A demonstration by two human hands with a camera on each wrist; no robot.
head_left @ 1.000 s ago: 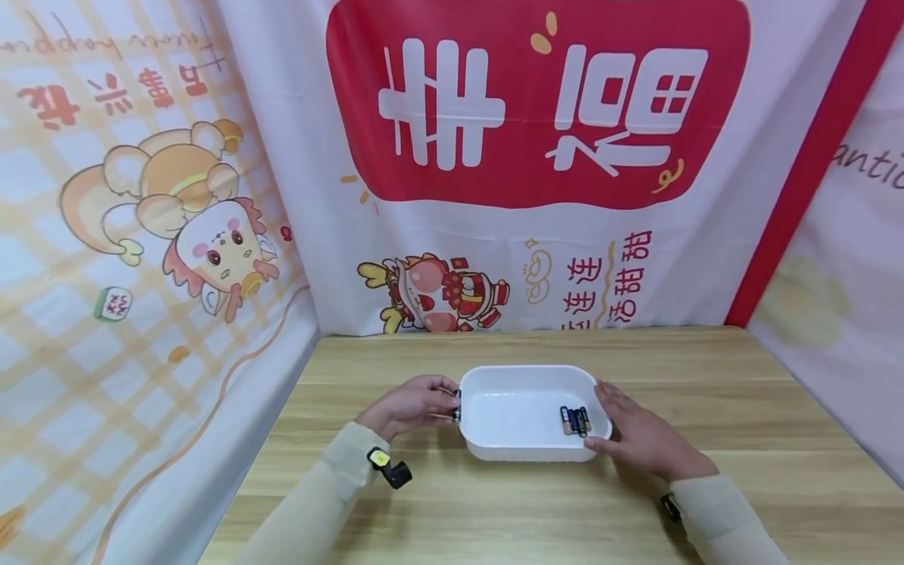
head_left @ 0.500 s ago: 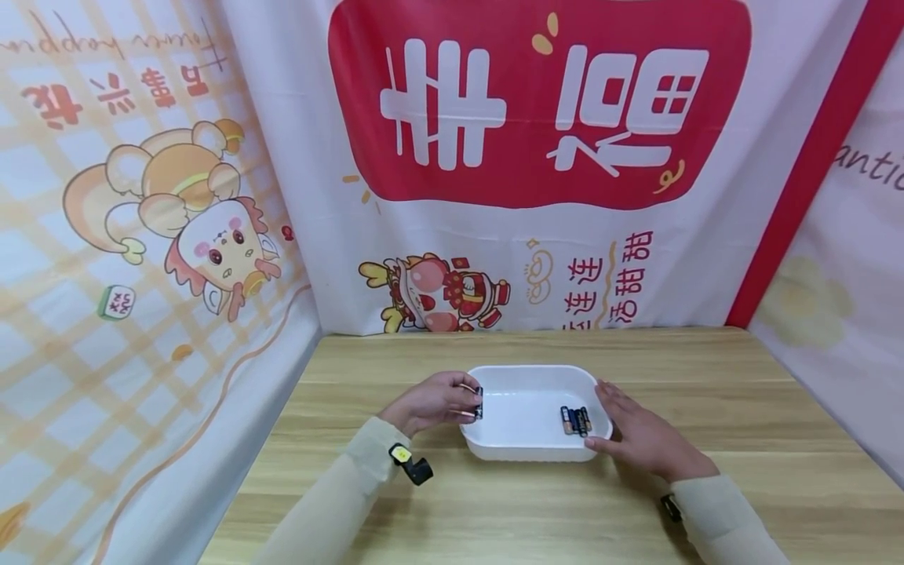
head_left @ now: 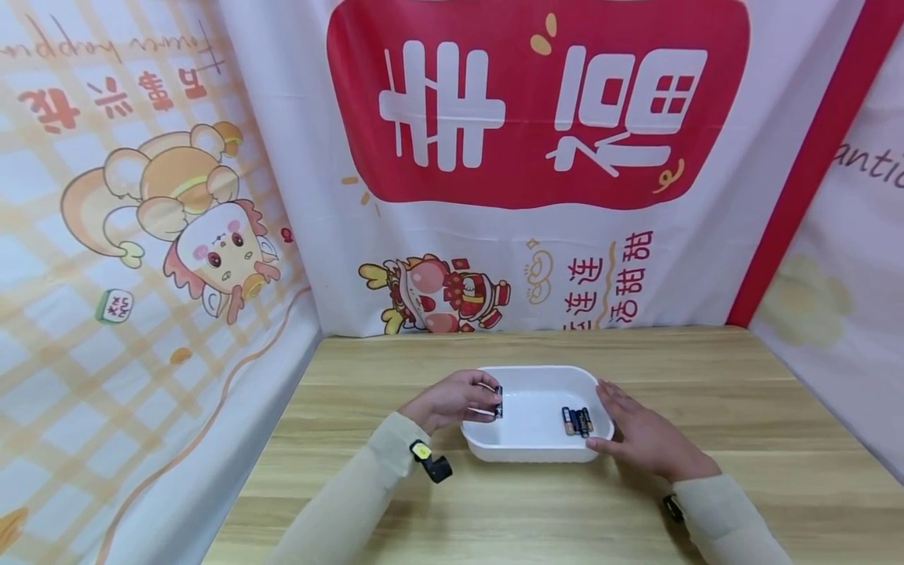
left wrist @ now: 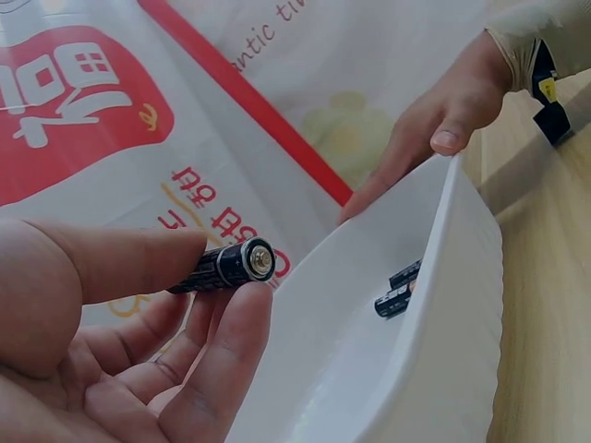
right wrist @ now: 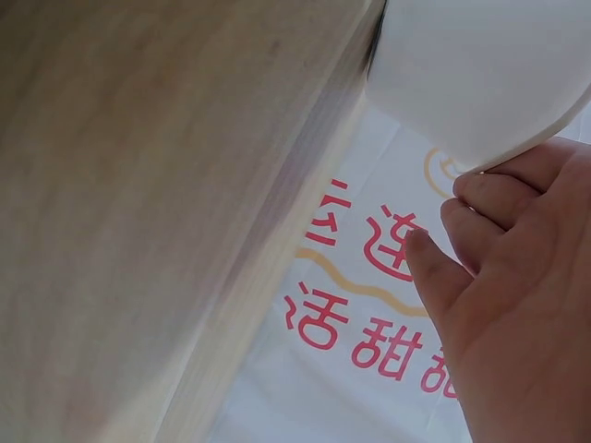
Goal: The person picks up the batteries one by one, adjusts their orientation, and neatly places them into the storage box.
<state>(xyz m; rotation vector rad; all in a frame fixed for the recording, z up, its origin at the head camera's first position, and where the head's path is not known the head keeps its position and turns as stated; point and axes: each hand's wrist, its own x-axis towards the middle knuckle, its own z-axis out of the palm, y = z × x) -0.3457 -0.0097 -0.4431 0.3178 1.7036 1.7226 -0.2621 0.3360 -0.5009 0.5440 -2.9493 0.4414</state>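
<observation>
My left hand [head_left: 462, 398] pinches a dark AA-type battery [left wrist: 231, 265] between thumb and fingers, one metal end facing outward in the left wrist view. In the head view this hand is over the left end of a white plastic basin [head_left: 530, 453]. Inside the basin, near its right end, a small group of dark batteries [head_left: 577, 421] lies side by side, some with copper-coloured ends. My right hand [head_left: 646, 431] holds the basin's right end, thumb at the near corner and fingers along the far part of the rim. The right wrist view shows its fingertips [right wrist: 480, 189] against the outside.
The basin stands on a wood-grain table [head_left: 395, 510]. A white cloth with red print [head_left: 537, 102] hangs behind the table's back edge, and a checked cartoon cloth [head_left: 141, 314] hangs at the left. Both wrists wear straps; a small black device [head_left: 432, 463] sits on the left one.
My left hand has moved right with the battery, from beside the basin's left wall to over its inside. My right hand and the batteries in the basin have stayed put.
</observation>
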